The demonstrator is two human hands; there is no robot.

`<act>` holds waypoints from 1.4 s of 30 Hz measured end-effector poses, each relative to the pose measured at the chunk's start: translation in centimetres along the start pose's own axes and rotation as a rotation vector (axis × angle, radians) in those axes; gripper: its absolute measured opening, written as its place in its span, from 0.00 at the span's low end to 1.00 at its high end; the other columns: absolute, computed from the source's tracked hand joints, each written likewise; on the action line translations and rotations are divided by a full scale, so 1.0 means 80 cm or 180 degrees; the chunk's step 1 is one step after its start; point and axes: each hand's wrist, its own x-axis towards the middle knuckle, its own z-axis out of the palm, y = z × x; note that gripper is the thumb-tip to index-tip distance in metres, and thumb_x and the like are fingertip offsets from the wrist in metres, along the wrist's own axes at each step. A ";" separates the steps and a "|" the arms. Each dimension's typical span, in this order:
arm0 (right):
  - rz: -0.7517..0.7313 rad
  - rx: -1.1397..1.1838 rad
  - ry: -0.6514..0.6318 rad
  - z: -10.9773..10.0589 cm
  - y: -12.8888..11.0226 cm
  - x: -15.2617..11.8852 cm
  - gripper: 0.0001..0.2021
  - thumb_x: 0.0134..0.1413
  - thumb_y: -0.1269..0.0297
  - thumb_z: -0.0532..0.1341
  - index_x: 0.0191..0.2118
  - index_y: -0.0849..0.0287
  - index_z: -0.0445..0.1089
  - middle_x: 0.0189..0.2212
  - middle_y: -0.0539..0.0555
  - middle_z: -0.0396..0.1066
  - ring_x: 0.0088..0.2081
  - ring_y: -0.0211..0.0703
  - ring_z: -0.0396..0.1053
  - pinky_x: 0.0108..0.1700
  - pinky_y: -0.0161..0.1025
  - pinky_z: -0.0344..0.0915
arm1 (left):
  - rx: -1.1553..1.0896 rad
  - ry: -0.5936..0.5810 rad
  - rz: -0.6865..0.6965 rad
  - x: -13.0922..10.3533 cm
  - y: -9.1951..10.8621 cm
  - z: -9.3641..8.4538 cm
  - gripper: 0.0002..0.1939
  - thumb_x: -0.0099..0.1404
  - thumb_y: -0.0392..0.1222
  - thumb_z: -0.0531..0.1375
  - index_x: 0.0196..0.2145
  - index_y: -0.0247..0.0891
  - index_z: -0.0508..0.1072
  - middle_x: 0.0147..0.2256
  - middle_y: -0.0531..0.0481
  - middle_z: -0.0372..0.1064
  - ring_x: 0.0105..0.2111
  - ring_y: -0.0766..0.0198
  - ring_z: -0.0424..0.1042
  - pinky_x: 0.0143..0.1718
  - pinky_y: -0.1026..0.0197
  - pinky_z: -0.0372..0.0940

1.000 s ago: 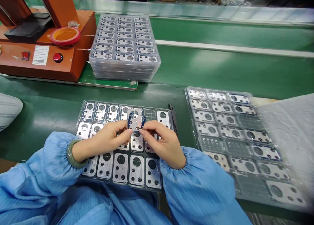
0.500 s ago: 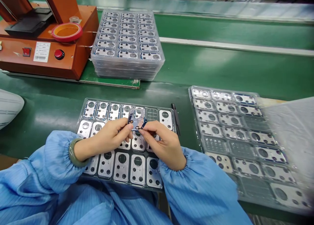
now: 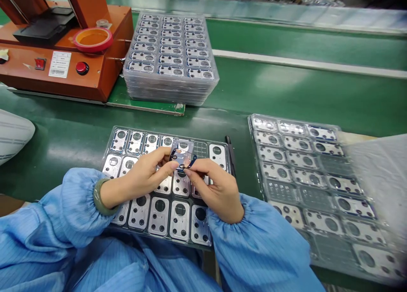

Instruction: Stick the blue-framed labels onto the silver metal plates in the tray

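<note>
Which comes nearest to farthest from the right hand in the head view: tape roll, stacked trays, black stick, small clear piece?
From the right hand:
1. Small clear piece: at its fingers.
2. Black stick: right of the tray.
3. Stacked trays: farther back, leftward.
4. Tape roll: farthest, on the orange machine.

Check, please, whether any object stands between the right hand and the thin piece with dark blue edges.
Nothing visible does: the right hand pinches the thin piece at its lower right, and the left hand holds its left side. The tray lies underneath, not between them.
</note>
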 end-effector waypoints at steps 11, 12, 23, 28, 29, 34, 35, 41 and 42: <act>-0.0100 -0.0007 -0.0090 0.003 0.002 -0.002 0.07 0.56 0.76 0.59 0.35 0.56 0.67 0.30 0.50 0.71 0.33 0.36 0.69 0.35 0.35 0.68 | -0.0038 0.0350 0.0100 -0.001 -0.003 0.003 0.12 0.69 0.44 0.50 0.43 0.35 0.69 0.38 0.45 0.72 0.28 0.69 0.73 0.32 0.65 0.69; -0.0119 -0.0008 -0.0099 0.003 0.002 -0.002 0.07 0.56 0.76 0.60 0.35 0.57 0.67 0.30 0.50 0.71 0.32 0.36 0.69 0.34 0.35 0.68 | -0.0046 0.0340 0.0118 -0.001 -0.003 0.002 0.13 0.69 0.44 0.50 0.44 0.35 0.69 0.38 0.45 0.72 0.28 0.69 0.73 0.32 0.65 0.69; -0.0231 0.0011 -0.0137 0.004 0.003 -0.002 0.06 0.56 0.77 0.60 0.36 0.57 0.67 0.30 0.51 0.71 0.33 0.37 0.69 0.34 0.35 0.67 | -0.0247 0.0448 0.0370 0.002 -0.007 0.005 0.12 0.69 0.40 0.51 0.46 0.35 0.69 0.41 0.43 0.73 0.25 0.69 0.74 0.28 0.65 0.70; -0.0213 0.0008 -0.0056 0.004 0.002 -0.002 0.07 0.55 0.77 0.61 0.35 0.58 0.66 0.29 0.49 0.69 0.31 0.35 0.68 0.33 0.34 0.66 | 0.0223 0.0658 0.0603 0.003 -0.005 0.004 0.11 0.68 0.42 0.52 0.43 0.36 0.69 0.38 0.45 0.73 0.33 0.65 0.73 0.34 0.63 0.69; -0.0220 0.0010 -0.0074 0.004 0.002 -0.002 0.07 0.55 0.77 0.60 0.35 0.58 0.66 0.29 0.50 0.69 0.31 0.35 0.68 0.33 0.34 0.66 | 0.0295 0.0738 0.0651 0.003 -0.005 0.003 0.10 0.68 0.42 0.53 0.43 0.36 0.69 0.37 0.45 0.73 0.34 0.64 0.73 0.34 0.63 0.68; -0.0243 0.0010 -0.0145 0.005 0.002 -0.003 0.06 0.56 0.77 0.59 0.35 0.58 0.67 0.30 0.50 0.70 0.32 0.36 0.69 0.34 0.35 0.67 | 0.0272 0.0967 0.0701 0.003 -0.006 0.003 0.09 0.67 0.40 0.54 0.41 0.34 0.69 0.33 0.47 0.73 0.32 0.66 0.71 0.33 0.64 0.66; -0.0246 0.0012 -0.0147 0.006 0.003 -0.003 0.06 0.56 0.77 0.59 0.35 0.58 0.67 0.30 0.50 0.70 0.32 0.36 0.69 0.34 0.35 0.68 | 0.0281 0.0979 0.0714 0.003 -0.006 0.004 0.08 0.67 0.39 0.54 0.41 0.34 0.70 0.32 0.47 0.73 0.32 0.66 0.71 0.33 0.64 0.66; -0.0248 0.0022 -0.0136 0.007 0.005 -0.003 0.07 0.56 0.77 0.60 0.36 0.58 0.67 0.30 0.50 0.70 0.33 0.36 0.69 0.35 0.35 0.68 | 0.0435 0.1023 0.0845 0.003 -0.002 0.003 0.08 0.66 0.36 0.52 0.40 0.35 0.70 0.30 0.49 0.72 0.28 0.68 0.69 0.30 0.65 0.64; -0.0250 0.0030 -0.0140 0.007 0.004 -0.003 0.07 0.56 0.77 0.60 0.36 0.58 0.67 0.30 0.51 0.70 0.33 0.36 0.69 0.35 0.35 0.68 | 0.0431 0.1011 0.0860 0.003 -0.001 0.002 0.08 0.66 0.36 0.52 0.40 0.34 0.70 0.30 0.49 0.71 0.28 0.68 0.68 0.30 0.65 0.64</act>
